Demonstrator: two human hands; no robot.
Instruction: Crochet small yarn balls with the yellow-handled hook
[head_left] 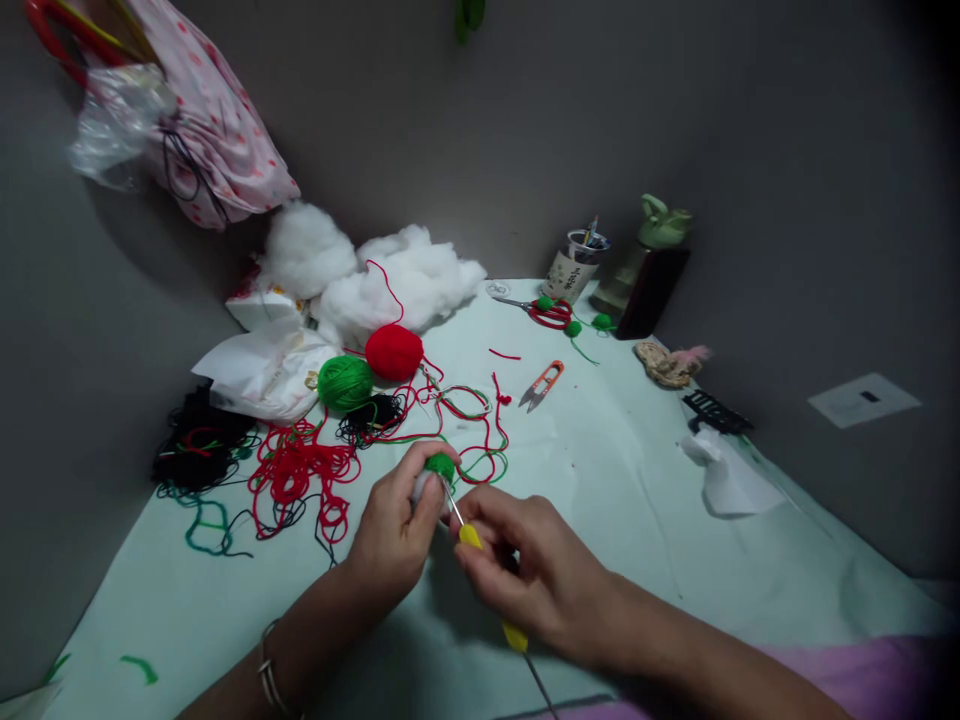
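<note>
My left hand is closed around a small green crocheted piece with a whitish part below it, partly hidden by the fingers. In my right hand is a crochet hook with a yellow handle. Its thin metal shaft reaches up to the green piece and touches it or lies right against it; the tip is hidden. Red and green yarn strands lie on the table just beyond the hands. A green yarn ball and a red yarn ball sit farther back.
Orange thread snips and red-handled scissors lie beyond my hands. White stuffing is heaped at the back left, near tangled red yarn and black yarn. A pen cup stands against the wall; crumpled tissue lies right.
</note>
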